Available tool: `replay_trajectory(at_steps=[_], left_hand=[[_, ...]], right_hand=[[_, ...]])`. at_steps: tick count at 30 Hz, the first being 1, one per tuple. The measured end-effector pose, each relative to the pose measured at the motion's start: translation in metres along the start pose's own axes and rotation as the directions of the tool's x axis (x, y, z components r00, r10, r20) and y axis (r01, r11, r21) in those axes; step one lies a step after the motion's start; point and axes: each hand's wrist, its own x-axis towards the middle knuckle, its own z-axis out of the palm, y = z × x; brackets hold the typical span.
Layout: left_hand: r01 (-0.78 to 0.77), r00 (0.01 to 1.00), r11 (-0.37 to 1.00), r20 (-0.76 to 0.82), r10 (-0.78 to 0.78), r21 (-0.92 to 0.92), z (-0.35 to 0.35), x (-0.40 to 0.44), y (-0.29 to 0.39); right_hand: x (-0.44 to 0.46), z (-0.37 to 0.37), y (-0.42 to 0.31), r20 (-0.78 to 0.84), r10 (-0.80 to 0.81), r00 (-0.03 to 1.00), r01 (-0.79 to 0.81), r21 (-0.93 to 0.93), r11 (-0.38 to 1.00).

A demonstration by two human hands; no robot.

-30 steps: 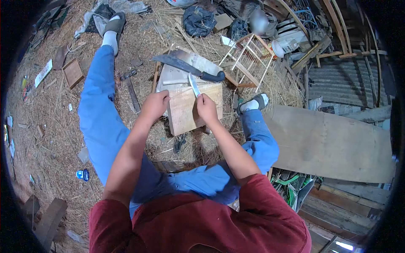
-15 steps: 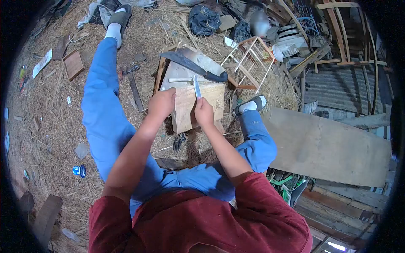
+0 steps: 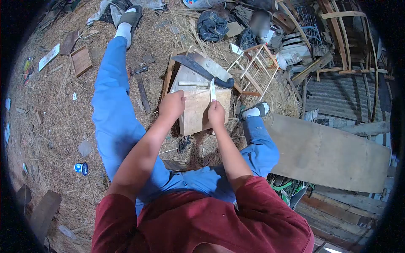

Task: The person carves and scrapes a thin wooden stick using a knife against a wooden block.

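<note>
My right hand [image 3: 217,114] is closed around a small knife, its narrow bright blade [image 3: 212,89] pointing away from me over a pale wooden block [image 3: 200,107]. At the block's left edge, my left hand [image 3: 172,105] has its fingers curled together; whatever may be in them is too small to make out. A thin whitish stick [image 3: 193,84] lies along the block's far edge, just beyond the left fingers. Behind it rests a machete [image 3: 194,66] with a dark blade and black handle, lying across a board, its handle near the knife's tip.
A slatted wooden frame [image 3: 257,69] stands beyond the block to the right. A hammer [image 3: 141,69] and a shallow wooden tray [image 3: 81,60] lie on the straw-covered ground at left, with a blue cup [image 3: 81,168] nearer. A large flat board [image 3: 325,152] lies at right.
The whole view has shifted slightly. The knife's blade has turned and looks brighter and more upright. Both hands stay at the block, and the machete rests in the same place.
</note>
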Motion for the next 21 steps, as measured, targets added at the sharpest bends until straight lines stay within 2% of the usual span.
replay_trajectory(at_steps=[2,3,6,10,15,16,17,18,21], left_hand=[[0.008,1.000,1.000,-0.006,-0.009,-0.019,-0.003,0.000,0.003],[0.007,1.000,1.000,-0.008,-0.007,-0.018,-0.002,0.002,0.001],[0.003,1.000,0.999,-0.012,-0.004,-0.039,0.003,0.005,-0.002],[0.020,0.999,0.999,0.039,-0.018,-0.047,0.004,0.006,0.000],[0.039,0.998,0.999,0.045,-0.038,-0.026,0.003,0.006,0.002],[0.037,0.999,0.999,0.038,-0.036,-0.032,0.004,0.006,0.002],[0.034,0.999,0.999,0.032,-0.033,-0.035,0.004,0.005,0.001],[0.036,0.999,0.999,0.034,-0.034,-0.035,0.006,0.004,0.000],[-0.009,0.999,0.997,-0.043,0.005,-0.082,0.005,0.004,0.001]], right_hand=[[-0.007,0.008,0.001,-0.025,-0.110,0.994,0.108,-0.067,0.992],[-0.019,0.004,-0.012,0.036,-0.073,0.997,0.077,-0.110,0.991],[-0.017,-0.003,-0.012,0.067,-0.090,0.994,0.097,-0.109,0.989],[0.002,0.004,0.011,-0.016,-0.065,0.998,0.064,-0.041,0.997],[-0.014,0.004,0.010,0.010,-0.131,0.991,0.131,-0.096,0.987],[-0.012,0.000,0.012,0.001,-0.147,0.989,0.146,-0.105,0.984],[-0.004,0.001,0.017,-0.018,-0.079,0.997,0.078,-0.069,0.995],[-0.007,0.001,0.017,-0.016,-0.077,0.997,0.076,-0.070,0.995],[-0.019,0.009,0.016,0.001,-0.158,0.987,0.157,-0.088,0.984]])
